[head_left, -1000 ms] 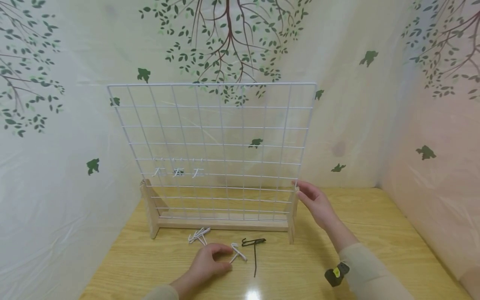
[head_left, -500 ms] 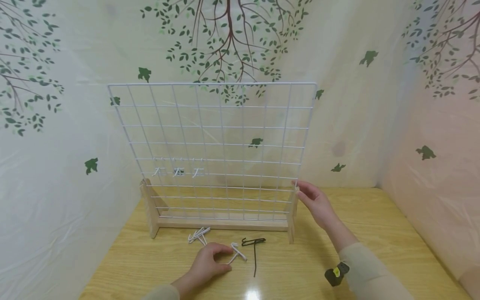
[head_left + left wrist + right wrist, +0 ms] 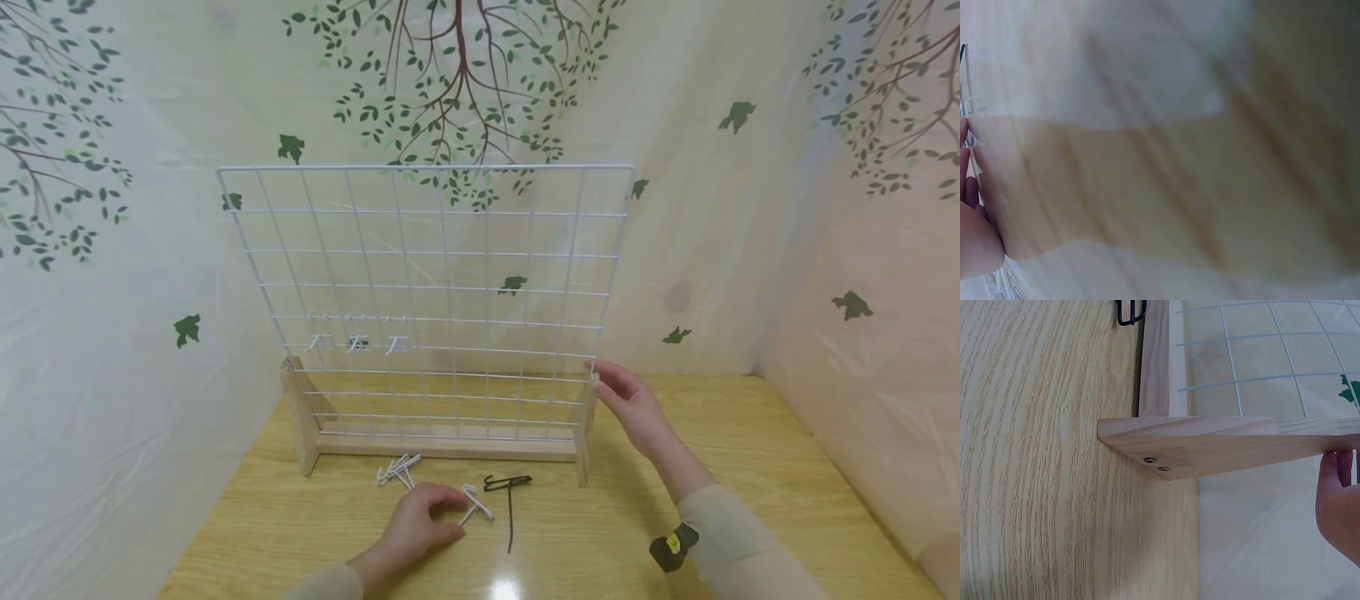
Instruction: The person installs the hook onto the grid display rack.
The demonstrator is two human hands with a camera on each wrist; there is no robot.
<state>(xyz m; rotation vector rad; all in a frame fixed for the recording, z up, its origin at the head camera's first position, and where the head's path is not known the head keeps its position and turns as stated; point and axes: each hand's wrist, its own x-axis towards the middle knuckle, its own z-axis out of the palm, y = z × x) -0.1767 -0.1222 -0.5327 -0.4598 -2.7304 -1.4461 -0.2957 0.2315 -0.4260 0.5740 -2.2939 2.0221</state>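
Observation:
A white wire grid rack [image 3: 450,252] stands upright on wooden feet on the table. My right hand [image 3: 641,417] grips the top of its right wooden upright [image 3: 1222,440], at the grid's edge. Lower in the head view, my left hand [image 3: 416,527] rests on the table, thumb and index finger apart, beside a white hook [image 3: 480,507]. That hook's stem reaches the fingertips; the left wrist view barely catches the fingers [image 3: 965,181] at its edge. To the right lies a black hook [image 3: 511,512]. More white hooks [image 3: 397,471] lie partly behind the left hand.
White hooks [image 3: 357,342] hang in a row on the grid's lower left. Wood-grain table [image 3: 750,500] extends right of the rack. Pale curtains [image 3: 690,275] with leaf prints enclose the back and sides. A black wrist camera [image 3: 672,548] sits at the right sleeve.

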